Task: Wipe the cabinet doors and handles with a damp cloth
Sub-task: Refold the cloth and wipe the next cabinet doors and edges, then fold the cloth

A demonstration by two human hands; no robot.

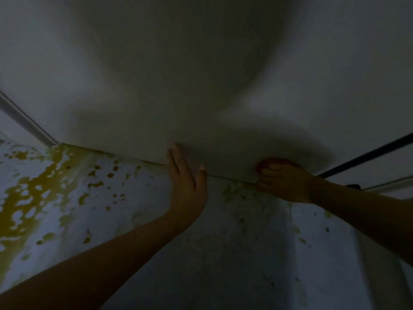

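Fingers (178, 162) of the left hand (187, 186) lie straight and together, flat against the bottom edge of a pale cabinet door (201, 86) that fills the upper view, while the right hand (283, 182) curls round a reddish cloth (276, 162) and presses it to the same door near its lower edge. Below lies a pale floor (223, 253) blotched with yellow-brown stains (heaviest at left). The cloth sits to the right of the left hand, apart from it, and the door's bottom edge runs between them, so the right hand appears better placed to wipe leftward along that edge, with the bracing left hand in its path. A dark seam (368, 155) marks the door's right side; no handle is visible in the dim light.
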